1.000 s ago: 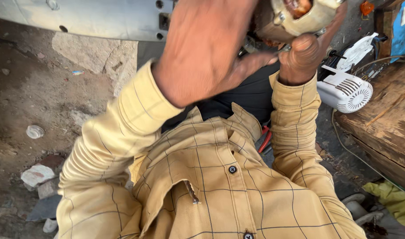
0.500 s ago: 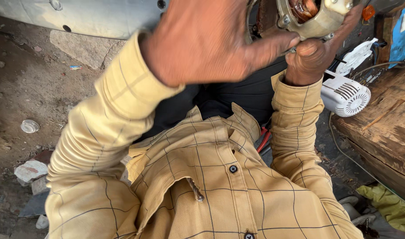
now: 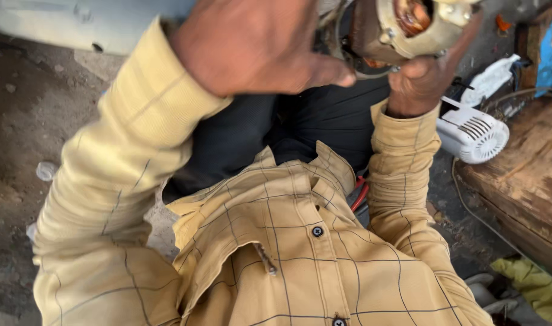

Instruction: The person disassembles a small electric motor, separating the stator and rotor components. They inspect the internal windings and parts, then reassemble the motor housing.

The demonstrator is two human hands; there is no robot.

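Copper windings show inside the beige motor housing (image 3: 408,27), whose top is cut off by the frame edge. The right hand (image 3: 424,81) holds it from below, its grip closed around the lower rim. The left hand (image 3: 258,45) is blurred, fingertips touching the housing's left side; whether its grip pinches anything cannot be told. A white fan cover (image 3: 472,134) lies by the wooden desk (image 3: 529,175).

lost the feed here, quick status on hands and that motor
Left hand and right hand both gripping motor, raised close to camera. Nothing in the way.
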